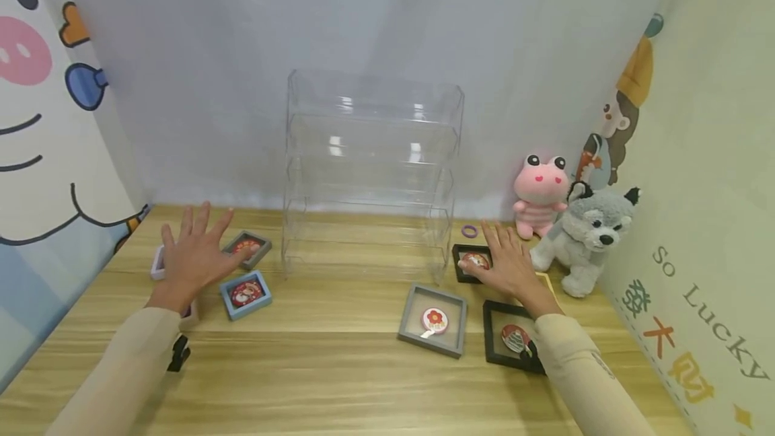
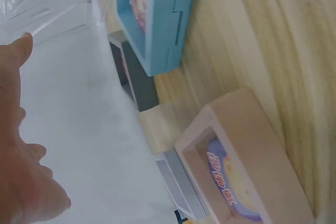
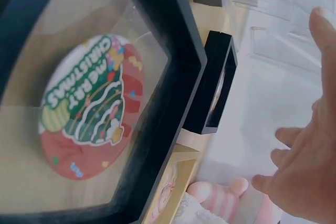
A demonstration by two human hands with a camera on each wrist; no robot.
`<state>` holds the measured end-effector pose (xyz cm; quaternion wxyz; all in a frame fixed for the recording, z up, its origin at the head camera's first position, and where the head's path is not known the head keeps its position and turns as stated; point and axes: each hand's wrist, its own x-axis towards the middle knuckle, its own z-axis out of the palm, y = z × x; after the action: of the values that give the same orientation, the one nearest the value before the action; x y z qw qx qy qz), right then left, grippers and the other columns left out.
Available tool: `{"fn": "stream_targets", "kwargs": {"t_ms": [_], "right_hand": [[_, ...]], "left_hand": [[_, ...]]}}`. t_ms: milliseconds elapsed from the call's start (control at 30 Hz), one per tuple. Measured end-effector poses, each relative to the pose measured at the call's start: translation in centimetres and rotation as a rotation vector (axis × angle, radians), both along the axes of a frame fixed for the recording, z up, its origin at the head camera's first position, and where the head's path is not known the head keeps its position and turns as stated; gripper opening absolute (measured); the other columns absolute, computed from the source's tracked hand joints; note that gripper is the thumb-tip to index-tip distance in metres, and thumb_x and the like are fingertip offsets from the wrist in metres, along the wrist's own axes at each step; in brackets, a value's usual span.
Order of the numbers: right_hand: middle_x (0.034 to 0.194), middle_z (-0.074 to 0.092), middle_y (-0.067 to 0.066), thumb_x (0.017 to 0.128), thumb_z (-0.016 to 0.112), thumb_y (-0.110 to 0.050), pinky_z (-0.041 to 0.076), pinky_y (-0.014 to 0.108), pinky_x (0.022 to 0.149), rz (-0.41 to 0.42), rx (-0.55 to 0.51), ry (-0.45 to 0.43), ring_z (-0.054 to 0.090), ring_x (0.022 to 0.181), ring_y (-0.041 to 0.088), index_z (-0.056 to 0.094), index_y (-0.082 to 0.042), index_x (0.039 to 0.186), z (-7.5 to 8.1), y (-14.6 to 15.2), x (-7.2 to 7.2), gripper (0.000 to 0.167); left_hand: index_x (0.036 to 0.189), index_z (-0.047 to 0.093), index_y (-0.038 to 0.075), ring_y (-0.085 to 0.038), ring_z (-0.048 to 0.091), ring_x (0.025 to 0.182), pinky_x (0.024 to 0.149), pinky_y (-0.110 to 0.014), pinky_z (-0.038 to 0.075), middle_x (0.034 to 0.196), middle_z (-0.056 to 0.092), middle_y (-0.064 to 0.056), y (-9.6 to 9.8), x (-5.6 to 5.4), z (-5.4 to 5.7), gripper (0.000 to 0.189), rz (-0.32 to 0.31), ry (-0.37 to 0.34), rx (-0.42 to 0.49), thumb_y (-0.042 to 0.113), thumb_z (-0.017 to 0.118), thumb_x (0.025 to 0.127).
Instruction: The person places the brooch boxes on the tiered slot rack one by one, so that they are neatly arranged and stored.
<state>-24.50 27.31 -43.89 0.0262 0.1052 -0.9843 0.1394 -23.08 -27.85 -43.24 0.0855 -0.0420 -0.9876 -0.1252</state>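
Note:
My left hand (image 1: 196, 254) is spread above the left group of framed badges, holding nothing. Around it lie a blue frame (image 1: 233, 307), a dark grey frame (image 1: 262, 247), a white frame (image 1: 157, 264) partly hidden, and a pinkish-brown frame (image 2: 262, 156). My right hand (image 1: 508, 264), fingers spread and holding nothing, hovers over the right group. Near it are a small black frame (image 1: 458, 264), a large black frame (image 1: 492, 342) with a Christmas-tree badge (image 3: 94, 108), a grey frame (image 1: 407, 318) with a flower badge (image 1: 434, 320), and a yellow frame (image 3: 181, 169) mostly covered in the head view.
A clear acrylic tiered rack (image 1: 369, 204) stands at the table's back middle. At the back right sit a pink plush frog (image 1: 541, 184) and a grey plush dog (image 1: 584, 241). A purple ring (image 1: 469, 231) lies near the small black frame. Printed curtains border both sides.

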Motion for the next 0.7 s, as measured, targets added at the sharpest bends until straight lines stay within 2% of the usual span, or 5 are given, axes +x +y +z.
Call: {"fn": "stream_targets", "kwargs": {"t_ms": [100,200,367,500,700], "right_hand": [[0.159,0.026,0.031,0.088,0.063,-0.061,0.023,0.072,0.112,0.038,-0.027,0.008,0.024,0.146,0.053,0.017,-0.007,0.160,0.3,-0.1,0.7,0.100],[0.151,0.040,0.033,0.086,0.067,-0.061,0.034,0.070,0.106,0.088,-0.054,0.006,0.039,0.138,0.052,0.023,-0.006,0.158,0.6,-0.2,1.6,0.101],[0.149,0.046,0.028,0.084,0.069,-0.062,0.037,0.067,0.106,0.152,-0.062,-0.046,0.042,0.137,0.049,0.031,-0.005,0.156,0.7,-0.2,3.0,0.099],[0.143,0.053,0.026,0.081,0.072,-0.061,0.041,0.065,0.103,0.204,-0.024,-0.028,0.049,0.131,0.049,0.045,-0.003,0.148,0.6,-0.6,3.7,0.093],[0.138,0.056,0.027,0.077,0.078,-0.057,0.042,0.069,0.099,0.249,0.077,-0.041,0.052,0.127,0.048,0.055,-0.002,0.140,0.6,-1.6,4.6,0.087]], "left_hand": [[0.160,0.022,0.013,-0.055,0.006,0.149,0.110,-0.079,0.006,0.162,0.012,-0.032,0.2,-0.4,0.6,0.091,-0.039,0.050,0.053,0.064,0.055,0.092],[0.160,0.018,0.012,-0.055,0.015,0.147,0.110,-0.077,0.017,0.162,0.016,-0.032,0.5,-0.8,1.3,0.090,-0.107,0.099,0.178,0.051,0.063,0.093],[0.161,0.015,0.012,-0.053,0.023,0.145,0.110,-0.072,0.024,0.162,0.021,-0.029,1.6,-1.7,2.2,0.089,-0.208,0.155,0.339,0.037,0.068,0.094],[0.161,0.018,0.016,-0.050,0.026,0.146,0.111,-0.071,0.026,0.162,0.024,-0.025,2.9,-2.5,3.0,0.085,-0.266,0.198,0.382,0.032,0.068,0.095],[0.161,0.017,0.020,-0.050,0.029,0.144,0.106,-0.073,0.032,0.163,0.021,-0.021,4.8,-3.7,3.9,0.088,-0.316,0.177,0.357,0.035,0.071,0.093]]}}
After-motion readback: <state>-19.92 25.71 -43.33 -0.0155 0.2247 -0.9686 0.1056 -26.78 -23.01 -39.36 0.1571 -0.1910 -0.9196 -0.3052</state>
